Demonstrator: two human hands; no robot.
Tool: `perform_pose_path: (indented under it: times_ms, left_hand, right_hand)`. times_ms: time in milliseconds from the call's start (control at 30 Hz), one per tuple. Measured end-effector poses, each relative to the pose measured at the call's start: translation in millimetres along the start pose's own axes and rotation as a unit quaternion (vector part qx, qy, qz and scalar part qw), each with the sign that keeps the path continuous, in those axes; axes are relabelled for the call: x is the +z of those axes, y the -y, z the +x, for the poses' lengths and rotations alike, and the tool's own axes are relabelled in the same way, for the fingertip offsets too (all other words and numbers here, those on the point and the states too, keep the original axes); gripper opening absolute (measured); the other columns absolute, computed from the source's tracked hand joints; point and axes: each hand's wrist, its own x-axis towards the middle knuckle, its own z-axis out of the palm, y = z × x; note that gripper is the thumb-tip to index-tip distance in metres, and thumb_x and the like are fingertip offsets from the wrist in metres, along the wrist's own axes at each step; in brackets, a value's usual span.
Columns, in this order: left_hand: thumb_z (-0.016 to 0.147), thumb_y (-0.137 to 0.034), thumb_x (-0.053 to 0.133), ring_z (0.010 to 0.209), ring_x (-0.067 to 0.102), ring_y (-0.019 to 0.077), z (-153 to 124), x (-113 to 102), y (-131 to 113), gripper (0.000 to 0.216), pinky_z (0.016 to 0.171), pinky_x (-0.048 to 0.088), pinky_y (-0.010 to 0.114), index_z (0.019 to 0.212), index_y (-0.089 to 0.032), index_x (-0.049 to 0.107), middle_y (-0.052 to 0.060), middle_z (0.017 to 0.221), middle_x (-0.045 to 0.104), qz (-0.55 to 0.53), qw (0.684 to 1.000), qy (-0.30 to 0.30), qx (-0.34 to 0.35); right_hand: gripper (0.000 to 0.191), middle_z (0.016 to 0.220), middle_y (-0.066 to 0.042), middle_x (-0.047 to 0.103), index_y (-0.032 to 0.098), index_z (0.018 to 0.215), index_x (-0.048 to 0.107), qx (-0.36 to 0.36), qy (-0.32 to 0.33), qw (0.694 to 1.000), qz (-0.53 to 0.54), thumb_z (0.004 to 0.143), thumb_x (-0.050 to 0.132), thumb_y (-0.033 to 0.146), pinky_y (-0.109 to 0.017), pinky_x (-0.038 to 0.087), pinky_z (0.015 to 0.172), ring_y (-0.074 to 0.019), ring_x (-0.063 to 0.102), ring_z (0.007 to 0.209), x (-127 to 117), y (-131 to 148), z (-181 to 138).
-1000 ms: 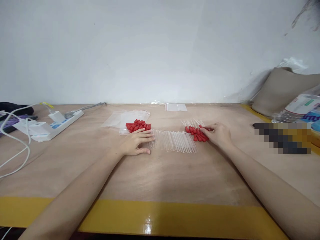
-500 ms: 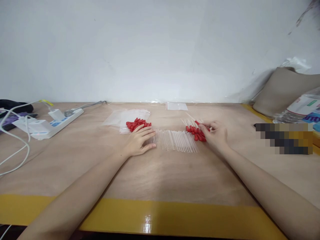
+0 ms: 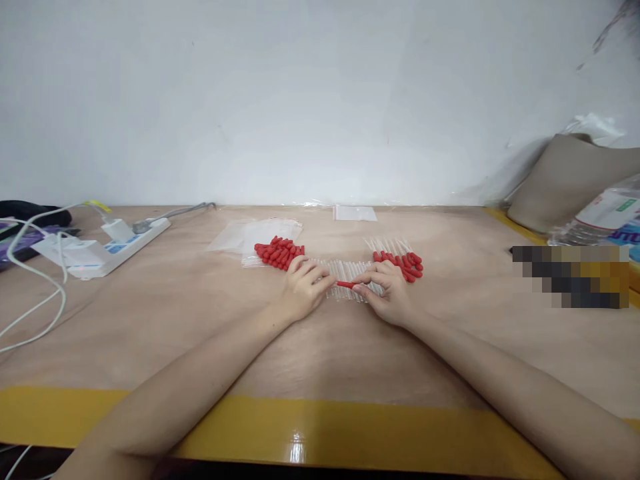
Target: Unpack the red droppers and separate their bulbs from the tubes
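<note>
A row of clear plastic tubes (image 3: 350,270) lies across the middle of the wooden table (image 3: 320,347). Two heaps of red rubber bulbs sit behind it, one heap (image 3: 279,253) at the left on clear bags and another heap (image 3: 403,265) at the right. My left hand (image 3: 304,291) and my right hand (image 3: 386,292) meet over the tubes, fingers pinched. Between them is one red bulb (image 3: 345,285), pinched by my right fingers; my left fingertips close at its other end, seemingly on a clear tube that is hard to make out.
Clear zip bags (image 3: 253,235) lie behind the left heap, and another small bag (image 3: 354,213) sits by the wall. A white power strip (image 3: 100,250) with chargers and cables is at the left. A beige bag (image 3: 567,180) and a plastic-wrapped bottle (image 3: 603,217) stand at the right. Yellow tape (image 3: 320,433) edges the table front.
My right hand left the right heap carrying a red bulb and moved left to the centre. My left hand shifted right along the tubes and closed its fingers to meet it.
</note>
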Motion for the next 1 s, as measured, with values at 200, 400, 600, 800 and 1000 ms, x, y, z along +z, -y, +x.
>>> perform_pose_path:
  times_ms: [200,400,600,800,1000]
  left_hand:
    - [0.085,-0.017,0.047,0.07,0.054,0.0123,3,-2,-4,0.011,0.082,0.033,0.034,0.082,-0.018,0.058,0.0,0.079,0.066,0.036,0.999,0.009,0.038]
    - [0.087,-0.014,0.044,0.071,0.055,0.0115,2,-7,-7,0.012,0.075,0.03,0.031,0.089,-0.016,0.056,0.001,0.079,0.065,0.031,0.996,-0.003,0.078]
    - [0.087,-0.014,0.04,0.064,0.052,0.0104,2,-8,-8,0.017,0.072,0.027,0.032,0.082,-0.019,0.056,-0.003,0.068,0.062,0.042,0.996,0.027,0.079]
    - [0.084,-0.017,0.044,0.064,0.051,0.0123,2,-8,-11,0.015,0.08,0.026,0.037,0.08,-0.021,0.057,-0.002,0.064,0.061,0.036,0.998,0.03,0.034]
    - [0.087,-0.023,0.039,0.067,0.051,0.0145,10,-12,-16,0.024,0.085,0.024,0.042,0.069,-0.018,0.055,-0.001,0.063,0.061,-0.035,0.994,0.06,-0.08]
  right_hand:
    - [0.027,0.088,-0.003,0.064,0.025,0.095,0.064,-0.002,0.031,0.997,-0.069,0.079,0.053,0.045,-0.037,0.025,0.08,-0.0187,0.05,0.085,-1,13,3]
    - [0.025,0.073,0.0,0.066,0.029,0.089,0.066,0.004,0.121,0.99,-0.074,0.088,0.042,0.037,-0.036,0.02,0.079,-0.0155,0.049,0.077,-3,19,8]
    - [0.03,0.059,0.003,0.063,0.028,0.07,0.066,0.007,0.155,0.988,-0.027,0.085,0.045,0.043,-0.037,0.019,0.08,-0.0137,0.047,0.07,-6,17,10]
    - [0.026,0.058,0.002,0.063,0.026,0.07,0.065,-0.08,0.059,0.989,-0.112,0.085,0.048,0.038,-0.042,0.017,0.084,-0.0139,0.048,0.072,-6,20,7]
    - [0.025,0.07,0.004,0.064,0.032,0.084,0.064,-0.167,-0.011,0.968,-0.188,0.088,0.041,0.021,-0.037,0.019,0.083,-0.0128,0.053,0.08,-9,17,2]
